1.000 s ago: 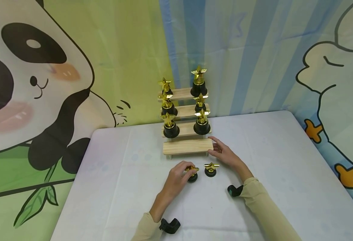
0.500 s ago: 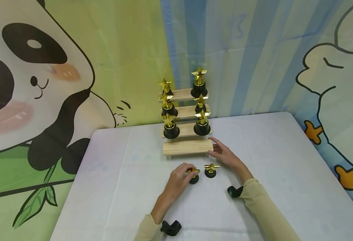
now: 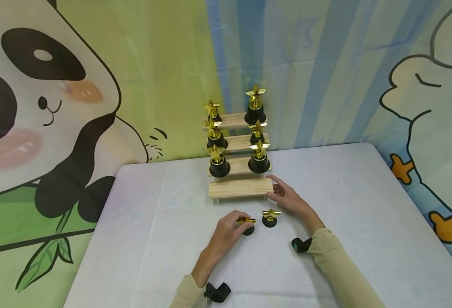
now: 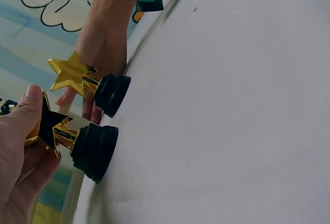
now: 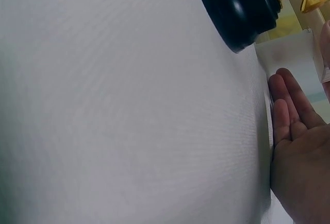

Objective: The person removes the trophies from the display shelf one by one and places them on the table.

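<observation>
My left hand [image 3: 227,229] pinches the gold star of a small star trophy [image 4: 95,152] between thumb and fingers, its black base down at the white tabletop. Just right of it a second star trophy [image 3: 269,218] stands upright on the table. The right hand [image 3: 287,197] holds the right end of the lowest step of a wooden tiered stand [image 3: 241,188], thumb at the front corner and index finger at the back one. In the right wrist view its lower fingers [image 5: 282,113] lie low beside the table surface, and part of the thumb is cut off.
On the stand's upper steps stand more star trophies, among them a front-left one [image 3: 219,162], a front-right one [image 3: 259,158] and a tall one [image 3: 254,107] at top right. Behind the table [image 3: 164,239] hangs a printed curtain [image 3: 164,77] with a panda.
My left hand has shifted slightly toward the near side and right, with the trophy in its fingers. The right hand keeps its place on the stand.
</observation>
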Demonstrator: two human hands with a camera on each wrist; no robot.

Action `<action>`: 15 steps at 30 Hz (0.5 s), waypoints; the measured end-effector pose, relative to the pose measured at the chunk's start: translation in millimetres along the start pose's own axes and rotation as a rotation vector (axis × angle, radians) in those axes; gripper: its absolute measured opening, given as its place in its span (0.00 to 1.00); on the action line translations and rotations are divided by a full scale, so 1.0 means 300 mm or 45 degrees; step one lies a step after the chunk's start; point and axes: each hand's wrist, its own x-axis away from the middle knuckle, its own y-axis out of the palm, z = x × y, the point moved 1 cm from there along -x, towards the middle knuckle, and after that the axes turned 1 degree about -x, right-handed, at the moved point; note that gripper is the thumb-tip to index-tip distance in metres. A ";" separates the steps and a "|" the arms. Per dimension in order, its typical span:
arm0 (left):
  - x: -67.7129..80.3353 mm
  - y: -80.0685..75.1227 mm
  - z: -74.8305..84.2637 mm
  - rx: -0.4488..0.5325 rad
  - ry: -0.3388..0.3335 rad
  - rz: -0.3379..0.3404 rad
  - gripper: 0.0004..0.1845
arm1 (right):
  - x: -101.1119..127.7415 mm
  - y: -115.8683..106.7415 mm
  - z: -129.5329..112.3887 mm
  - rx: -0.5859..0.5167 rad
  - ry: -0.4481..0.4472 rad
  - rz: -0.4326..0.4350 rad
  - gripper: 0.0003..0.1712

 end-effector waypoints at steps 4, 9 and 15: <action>0.002 0.001 0.002 0.006 0.007 0.018 0.11 | 0.001 -0.001 0.002 0.024 -0.015 0.003 0.42; 0.004 0.003 0.003 0.013 0.013 0.029 0.11 | -0.001 -0.002 0.011 0.051 -0.023 0.009 0.41; 0.007 0.009 -0.001 0.015 0.011 0.042 0.11 | 0.020 -0.001 -0.031 0.048 -0.031 -0.005 0.40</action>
